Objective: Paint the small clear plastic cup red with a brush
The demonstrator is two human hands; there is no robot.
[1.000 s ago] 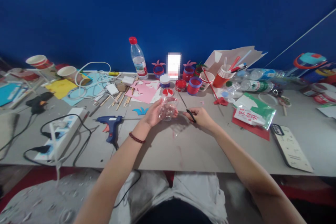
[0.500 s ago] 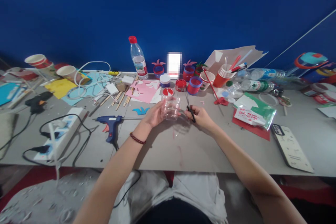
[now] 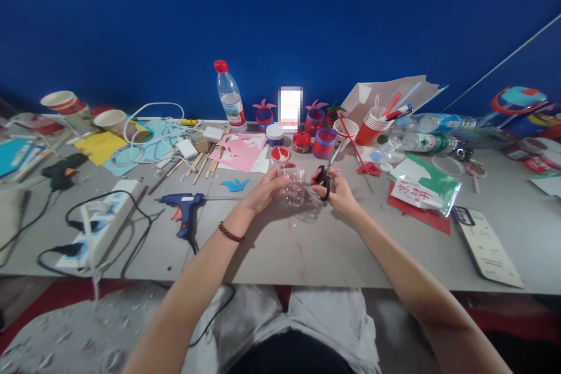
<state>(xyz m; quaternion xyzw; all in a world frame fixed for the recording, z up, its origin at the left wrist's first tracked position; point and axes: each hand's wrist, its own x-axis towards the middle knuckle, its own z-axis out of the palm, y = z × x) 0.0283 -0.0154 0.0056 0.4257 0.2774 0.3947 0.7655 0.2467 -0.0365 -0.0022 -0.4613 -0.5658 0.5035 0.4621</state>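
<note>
My left hand (image 3: 266,190) grips a clear cut-off plastic bottle piece (image 3: 293,188) by its left side, just above the table. In my right hand (image 3: 339,191) is a pair of scissors (image 3: 325,180) with black handles, the blades pointing up and away to the right of the bottle piece. The scissors do not touch the plastic. Behind the bottle piece lie a lid with red paint (image 3: 280,154) and an open jar of red paint (image 3: 301,142). A blue paper crown shape (image 3: 235,185) is left of my left hand.
A blue glue gun (image 3: 187,210) and a white power strip (image 3: 103,225) with black cords lie to the left. A red-capped bottle (image 3: 230,96) and painted cups (image 3: 325,143) stand behind. At right are a phone (image 3: 487,245) and a stack of paper cups (image 3: 372,127).
The scissors have turned, their blades swinging from up-left to up-right. The bottle piece has shifted slightly right and toward me, tilting a little, with my left hand following.
</note>
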